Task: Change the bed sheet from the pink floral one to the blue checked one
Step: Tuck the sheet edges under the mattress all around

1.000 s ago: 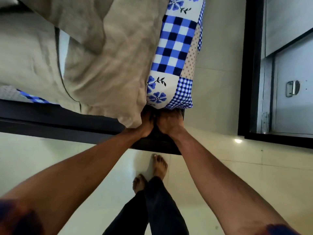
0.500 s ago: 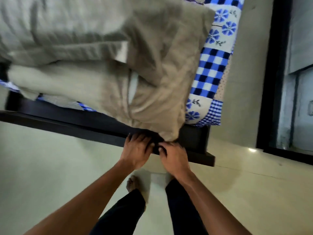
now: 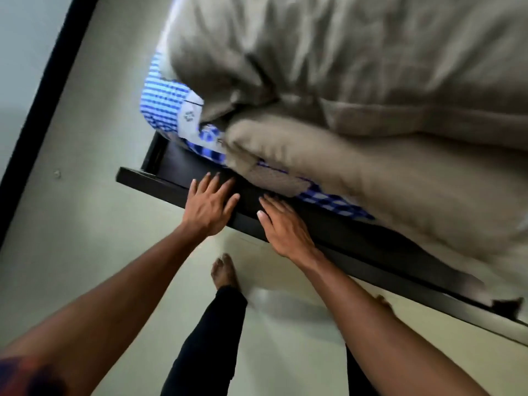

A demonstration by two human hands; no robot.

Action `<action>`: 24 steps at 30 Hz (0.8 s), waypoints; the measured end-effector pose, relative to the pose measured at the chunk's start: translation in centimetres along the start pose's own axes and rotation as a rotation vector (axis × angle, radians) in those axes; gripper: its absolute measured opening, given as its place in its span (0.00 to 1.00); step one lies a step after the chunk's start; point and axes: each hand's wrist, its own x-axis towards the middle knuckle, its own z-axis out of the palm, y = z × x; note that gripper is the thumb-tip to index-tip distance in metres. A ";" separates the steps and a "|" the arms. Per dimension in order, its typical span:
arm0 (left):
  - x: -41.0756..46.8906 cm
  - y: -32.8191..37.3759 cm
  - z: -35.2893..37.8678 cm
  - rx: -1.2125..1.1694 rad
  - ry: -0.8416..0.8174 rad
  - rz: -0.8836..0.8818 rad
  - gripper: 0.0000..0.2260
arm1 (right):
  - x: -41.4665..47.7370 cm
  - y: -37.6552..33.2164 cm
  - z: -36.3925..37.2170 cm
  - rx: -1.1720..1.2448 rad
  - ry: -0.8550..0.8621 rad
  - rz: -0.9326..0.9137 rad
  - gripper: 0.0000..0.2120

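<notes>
The beige duvet is lying heaped over the bed, with the blue checked sheet already showing on the mattress corner beneath it, so the tucking there is probably finishing. Both hands are coming away from that corner: the left hand and right hand are now spreading flat, fingers apart, over the dark bed frame, gripping nothing.

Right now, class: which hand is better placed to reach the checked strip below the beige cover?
Likely right hand: the strip lies beside its fingertips; left hand sits farther, over bare frame.
</notes>
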 end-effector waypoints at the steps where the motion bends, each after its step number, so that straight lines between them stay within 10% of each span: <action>1: 1.2 -1.5 -0.3 0.023 -0.010 0.030 0.29 | 1.7 -1.5 1.3 0.005 0.014 0.018 0.30; 15: 7.4 -16.2 -4.0 -0.067 -0.184 0.372 0.32 | 12.9 -10.7 6.1 -0.112 0.006 0.489 0.26; 20: 5.1 -19.9 -6.8 -0.502 0.071 0.162 0.20 | 13.4 -15.2 6.0 -0.178 -0.039 0.547 0.23; 24: 7.1 -22.3 -11.3 -0.756 0.233 -0.089 0.13 | 13.7 -22.0 4.2 -0.060 0.262 0.220 0.13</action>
